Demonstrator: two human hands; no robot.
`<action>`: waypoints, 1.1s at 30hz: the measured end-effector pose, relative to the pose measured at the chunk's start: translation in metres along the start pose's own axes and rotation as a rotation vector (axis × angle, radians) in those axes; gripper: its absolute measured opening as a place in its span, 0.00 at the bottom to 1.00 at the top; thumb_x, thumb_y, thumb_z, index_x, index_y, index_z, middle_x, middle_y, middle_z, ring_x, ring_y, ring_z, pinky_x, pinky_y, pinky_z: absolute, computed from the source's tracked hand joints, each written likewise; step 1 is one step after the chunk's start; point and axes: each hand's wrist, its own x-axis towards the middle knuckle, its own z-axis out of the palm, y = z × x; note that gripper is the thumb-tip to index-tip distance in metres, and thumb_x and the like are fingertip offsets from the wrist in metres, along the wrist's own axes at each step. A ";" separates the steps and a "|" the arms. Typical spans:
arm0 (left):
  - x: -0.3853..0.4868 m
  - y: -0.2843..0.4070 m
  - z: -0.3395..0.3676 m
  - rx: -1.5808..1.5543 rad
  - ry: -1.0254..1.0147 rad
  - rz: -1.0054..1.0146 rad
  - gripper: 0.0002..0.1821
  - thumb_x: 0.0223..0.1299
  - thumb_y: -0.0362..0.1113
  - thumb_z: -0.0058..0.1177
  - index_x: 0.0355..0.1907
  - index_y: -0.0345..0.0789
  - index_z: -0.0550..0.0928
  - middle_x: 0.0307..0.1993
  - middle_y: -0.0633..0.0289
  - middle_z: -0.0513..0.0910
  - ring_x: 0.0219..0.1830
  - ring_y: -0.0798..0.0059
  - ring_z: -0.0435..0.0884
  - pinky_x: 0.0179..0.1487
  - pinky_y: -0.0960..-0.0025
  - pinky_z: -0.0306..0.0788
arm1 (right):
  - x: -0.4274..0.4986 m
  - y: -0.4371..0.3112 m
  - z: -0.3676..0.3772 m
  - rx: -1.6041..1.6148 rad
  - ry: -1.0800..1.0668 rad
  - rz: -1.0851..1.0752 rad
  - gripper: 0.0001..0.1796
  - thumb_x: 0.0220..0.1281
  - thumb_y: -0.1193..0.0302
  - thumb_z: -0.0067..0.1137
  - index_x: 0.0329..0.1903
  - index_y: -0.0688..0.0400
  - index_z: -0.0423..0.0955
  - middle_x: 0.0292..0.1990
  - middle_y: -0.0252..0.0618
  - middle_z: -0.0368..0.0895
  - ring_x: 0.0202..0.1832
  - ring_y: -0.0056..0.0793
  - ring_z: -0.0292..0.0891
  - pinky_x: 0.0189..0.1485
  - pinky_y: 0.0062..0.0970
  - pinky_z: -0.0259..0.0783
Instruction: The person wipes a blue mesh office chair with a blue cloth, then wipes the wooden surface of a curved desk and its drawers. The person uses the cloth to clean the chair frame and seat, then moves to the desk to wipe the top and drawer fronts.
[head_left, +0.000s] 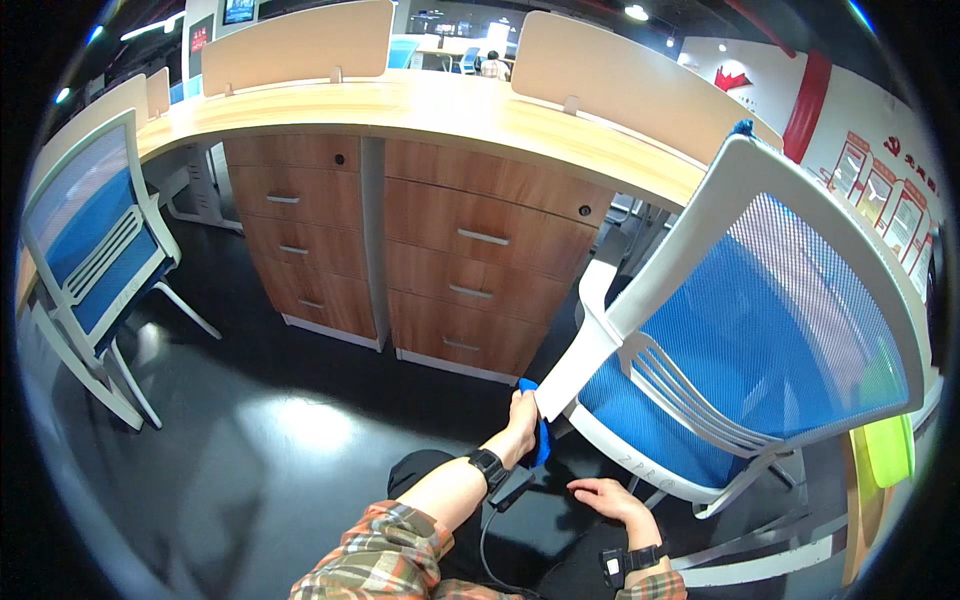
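Note:
My left hand (523, 418) holds a blue cloth (541, 448) against the side of a white-framed office chair (577, 367), close to where the armrest meets the seat. The chair has a blue mesh backrest (765, 330) and stands on my right, its back turned partly towards me. Part of the cloth is hidden behind my fingers and the frame. Lower down, my right hand (609, 500) hovers by the front of the white seat edge (637, 465), fingers loosely apart and nothing in them. A bit of blue cloth (742, 128) sits on the top corner of the backrest.
Wooden drawer cabinets (465, 262) stand under a long light-wood desk (450, 101) with beige divider panels (292, 49). A second blue mesh chair (105, 255) is at the left. On the right are a bright green object (889, 450) and a wooden edge (862, 517). A cable (486, 551) hangs by my knees.

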 end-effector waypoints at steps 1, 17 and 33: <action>0.000 -0.001 0.000 0.009 0.006 0.000 0.12 0.66 0.44 0.38 0.39 0.41 0.74 0.32 0.67 0.75 0.36 0.76 0.71 0.43 0.69 0.62 | 0.000 0.000 0.000 -0.008 -0.004 0.016 0.17 0.66 0.65 0.55 0.54 0.56 0.78 0.46 0.42 0.84 0.49 0.28 0.78 0.55 0.26 0.69; -0.003 0.003 -0.002 0.032 -0.014 0.002 0.11 0.67 0.41 0.36 0.43 0.38 0.72 0.39 0.62 0.76 0.44 0.73 0.72 0.54 0.65 0.62 | 0.004 -0.010 0.001 -0.072 -0.094 0.077 0.18 0.66 0.63 0.54 0.56 0.54 0.77 0.48 0.45 0.83 0.52 0.34 0.78 0.57 0.28 0.69; -0.005 0.008 -0.019 0.152 -0.087 0.022 0.20 0.70 0.44 0.40 0.57 0.34 0.71 0.52 0.57 0.78 0.54 0.69 0.73 0.59 0.65 0.63 | 0.004 -0.012 0.002 -0.078 -0.064 -0.026 0.20 0.64 0.63 0.54 0.56 0.56 0.76 0.46 0.50 0.83 0.50 0.41 0.79 0.55 0.32 0.71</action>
